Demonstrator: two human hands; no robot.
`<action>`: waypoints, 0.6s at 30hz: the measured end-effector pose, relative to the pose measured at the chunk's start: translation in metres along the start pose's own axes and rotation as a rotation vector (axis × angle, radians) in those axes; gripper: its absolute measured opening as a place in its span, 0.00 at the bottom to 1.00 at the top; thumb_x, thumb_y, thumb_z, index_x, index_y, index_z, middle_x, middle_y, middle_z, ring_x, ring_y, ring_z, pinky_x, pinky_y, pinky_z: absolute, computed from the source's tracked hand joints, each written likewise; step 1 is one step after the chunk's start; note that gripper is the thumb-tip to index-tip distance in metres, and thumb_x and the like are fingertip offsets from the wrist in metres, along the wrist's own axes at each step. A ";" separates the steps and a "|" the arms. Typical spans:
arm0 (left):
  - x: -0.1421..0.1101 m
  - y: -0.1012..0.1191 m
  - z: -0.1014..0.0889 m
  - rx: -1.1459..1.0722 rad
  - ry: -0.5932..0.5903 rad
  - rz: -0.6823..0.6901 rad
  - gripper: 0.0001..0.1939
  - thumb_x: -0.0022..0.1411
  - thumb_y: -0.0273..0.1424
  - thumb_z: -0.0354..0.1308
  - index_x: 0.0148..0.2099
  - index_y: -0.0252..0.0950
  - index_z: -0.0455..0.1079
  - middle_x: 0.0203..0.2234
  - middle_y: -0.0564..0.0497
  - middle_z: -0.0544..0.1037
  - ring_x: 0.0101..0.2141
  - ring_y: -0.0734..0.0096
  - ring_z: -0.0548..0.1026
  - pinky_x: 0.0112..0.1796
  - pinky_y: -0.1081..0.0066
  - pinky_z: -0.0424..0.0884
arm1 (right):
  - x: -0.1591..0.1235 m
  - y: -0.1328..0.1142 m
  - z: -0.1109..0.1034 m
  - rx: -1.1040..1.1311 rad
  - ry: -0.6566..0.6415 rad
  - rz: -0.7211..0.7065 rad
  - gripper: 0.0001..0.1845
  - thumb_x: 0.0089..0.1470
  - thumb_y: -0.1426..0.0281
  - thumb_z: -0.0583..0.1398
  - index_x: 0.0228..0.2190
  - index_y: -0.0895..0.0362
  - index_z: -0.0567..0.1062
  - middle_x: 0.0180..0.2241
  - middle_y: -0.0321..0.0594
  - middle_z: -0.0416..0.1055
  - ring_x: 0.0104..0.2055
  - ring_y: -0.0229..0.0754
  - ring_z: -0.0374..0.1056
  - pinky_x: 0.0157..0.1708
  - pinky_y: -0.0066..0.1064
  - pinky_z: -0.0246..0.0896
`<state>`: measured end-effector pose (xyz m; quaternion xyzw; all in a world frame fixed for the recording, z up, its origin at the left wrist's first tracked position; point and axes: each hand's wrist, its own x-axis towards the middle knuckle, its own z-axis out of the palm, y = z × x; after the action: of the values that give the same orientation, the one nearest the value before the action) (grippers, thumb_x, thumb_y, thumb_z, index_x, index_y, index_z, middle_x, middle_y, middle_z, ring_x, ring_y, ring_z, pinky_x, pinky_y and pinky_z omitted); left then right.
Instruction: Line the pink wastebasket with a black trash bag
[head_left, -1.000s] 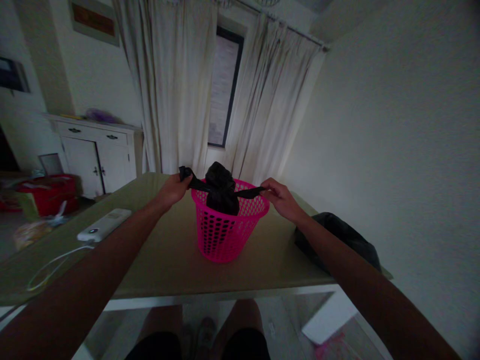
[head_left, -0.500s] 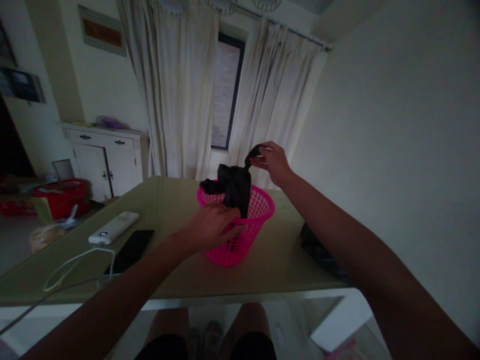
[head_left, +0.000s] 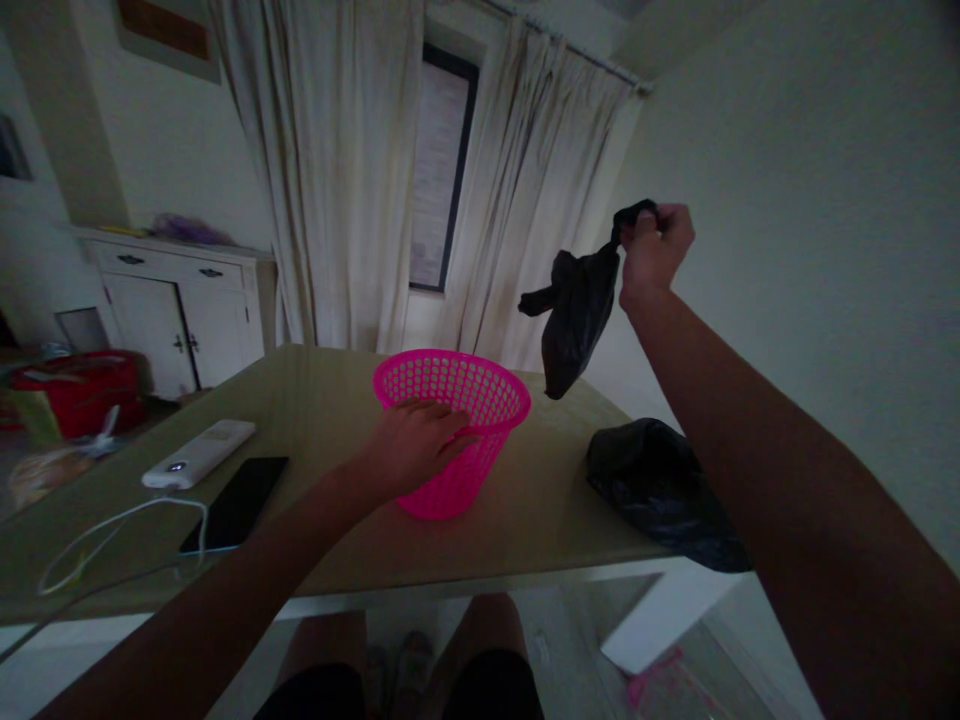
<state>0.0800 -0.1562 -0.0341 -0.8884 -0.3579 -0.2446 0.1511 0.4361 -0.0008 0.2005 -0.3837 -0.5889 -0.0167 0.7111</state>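
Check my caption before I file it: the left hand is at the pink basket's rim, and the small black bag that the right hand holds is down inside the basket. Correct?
Not quite: the head view shows the small black bag hanging outside the pink basket, in the air from the right hand. The left hand is at the rim.

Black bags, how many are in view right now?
2. One bag hangs from the right hand; another bag lies on the table, right of the basket, partly behind the right arm, which could hide more.
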 end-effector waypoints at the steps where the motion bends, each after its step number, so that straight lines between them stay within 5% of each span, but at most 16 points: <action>1: 0.000 0.000 0.000 0.004 -0.002 -0.003 0.21 0.81 0.45 0.51 0.48 0.38 0.80 0.38 0.45 0.85 0.40 0.54 0.83 0.43 0.57 0.76 | -0.012 0.005 0.000 0.006 0.046 0.075 0.04 0.73 0.70 0.55 0.41 0.51 0.67 0.39 0.34 0.72 0.43 0.35 0.73 0.47 0.30 0.75; 3: -0.001 0.001 -0.001 0.012 -0.014 -0.005 0.22 0.81 0.45 0.50 0.48 0.37 0.80 0.39 0.45 0.85 0.41 0.54 0.83 0.43 0.56 0.76 | -0.037 0.013 0.001 0.007 0.132 0.248 0.07 0.70 0.75 0.57 0.37 0.54 0.67 0.34 0.31 0.72 0.36 0.32 0.75 0.40 0.26 0.75; 8: 0.000 0.002 -0.001 0.031 -0.045 -0.006 0.23 0.82 0.46 0.48 0.48 0.37 0.79 0.40 0.45 0.85 0.41 0.53 0.84 0.43 0.55 0.76 | -0.092 0.040 -0.012 -0.140 0.000 0.584 0.09 0.65 0.78 0.61 0.32 0.57 0.70 0.29 0.32 0.72 0.27 0.31 0.73 0.30 0.23 0.74; 18: 0.003 0.001 0.000 0.027 -0.035 0.009 0.24 0.82 0.46 0.46 0.46 0.38 0.79 0.39 0.46 0.85 0.39 0.56 0.83 0.42 0.58 0.73 | -0.130 0.077 -0.050 -0.268 -0.239 0.778 0.09 0.62 0.79 0.65 0.31 0.57 0.74 0.27 0.35 0.75 0.29 0.35 0.76 0.32 0.25 0.75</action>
<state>0.0827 -0.1558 -0.0327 -0.8919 -0.3598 -0.2237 0.1579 0.4740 -0.0301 0.0484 -0.6656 -0.4712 0.2206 0.5350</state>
